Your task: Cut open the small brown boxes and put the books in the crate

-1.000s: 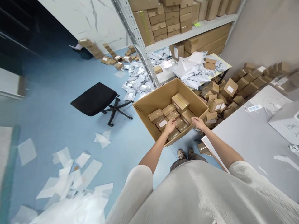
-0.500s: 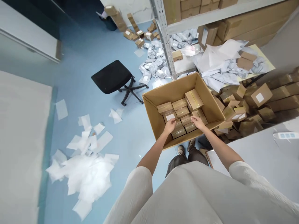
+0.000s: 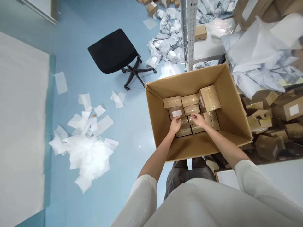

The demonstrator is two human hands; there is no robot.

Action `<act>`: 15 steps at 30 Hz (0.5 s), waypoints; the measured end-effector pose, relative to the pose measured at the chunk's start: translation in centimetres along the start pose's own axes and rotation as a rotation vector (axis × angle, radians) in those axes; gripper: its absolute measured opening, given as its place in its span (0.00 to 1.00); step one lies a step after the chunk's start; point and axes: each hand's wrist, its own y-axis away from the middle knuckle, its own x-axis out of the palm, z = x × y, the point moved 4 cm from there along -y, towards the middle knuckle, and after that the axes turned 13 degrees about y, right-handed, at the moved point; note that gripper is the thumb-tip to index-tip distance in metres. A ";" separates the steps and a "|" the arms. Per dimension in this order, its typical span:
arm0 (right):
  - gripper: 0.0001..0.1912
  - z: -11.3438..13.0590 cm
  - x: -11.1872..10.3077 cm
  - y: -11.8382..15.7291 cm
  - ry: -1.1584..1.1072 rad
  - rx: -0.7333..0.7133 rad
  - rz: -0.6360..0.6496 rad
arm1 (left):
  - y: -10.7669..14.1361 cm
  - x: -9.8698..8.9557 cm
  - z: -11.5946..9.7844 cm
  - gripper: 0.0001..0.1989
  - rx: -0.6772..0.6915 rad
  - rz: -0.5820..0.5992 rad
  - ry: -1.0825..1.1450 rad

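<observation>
A large open carton (image 3: 233,135) stands in front of me, with several taped small cardboard boxes (image 3: 190,99) packed in its bottom. Both my hands reach down inside it. My left hand (image 3: 175,125) has its bent fingers against the left side of a small box (image 3: 184,121), just below a box with a white label (image 3: 177,113). From the other side, my right hand (image 3: 198,120) curls its fingers at the neighbouring small box, partly covering it. The pair of boxes lies between my hands. A taller box (image 3: 210,98) sits at the carton's upper right.
A black office chair (image 3: 113,52) stands beyond the carton to the left. White sheets (image 3: 87,157) are scattered on the blue floor. Grey mailing bags (image 3: 167,44) lie by a metal shelf post (image 3: 190,34). Cardboard boxes (image 3: 272,123) are piled at the right.
The view has moved closer and lower over the carton, which appears larger now. My hands stay at the small boxes, a little nearer each other relative to the carton.
</observation>
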 end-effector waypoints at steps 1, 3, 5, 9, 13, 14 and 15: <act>0.17 -0.3 0.7 -1.6 0.053 -0.025 0.006 | -1.1 0.2 0.8 0.21 0.005 -0.024 0.004; 0.22 -1.0 2.3 -4.8 0.171 -0.079 0.030 | -3.4 0.7 2.4 0.22 0.021 -0.072 0.015; 0.26 -1.8 3.8 -8.1 0.297 -0.135 0.057 | -6.0 1.0 4.0 0.24 0.031 -0.113 0.036; 0.30 -3.5 6.7 -13.9 0.503 -0.247 0.095 | -11.0 1.3 7.3 0.25 -0.005 -0.174 0.084; 0.39 -4.4 9.2 -19.5 0.623 -0.328 0.104 | -14.6 1.5 10.0 0.25 -0.076 -0.228 0.113; 0.41 -4.4 9.8 -20.8 0.649 -0.344 0.105 | -15.2 1.5 10.6 0.25 -0.086 -0.248 0.135; 0.43 -4.3 10.3 -22.2 0.671 -0.361 0.109 | -15.8 1.5 11.1 0.25 -0.091 -0.271 0.164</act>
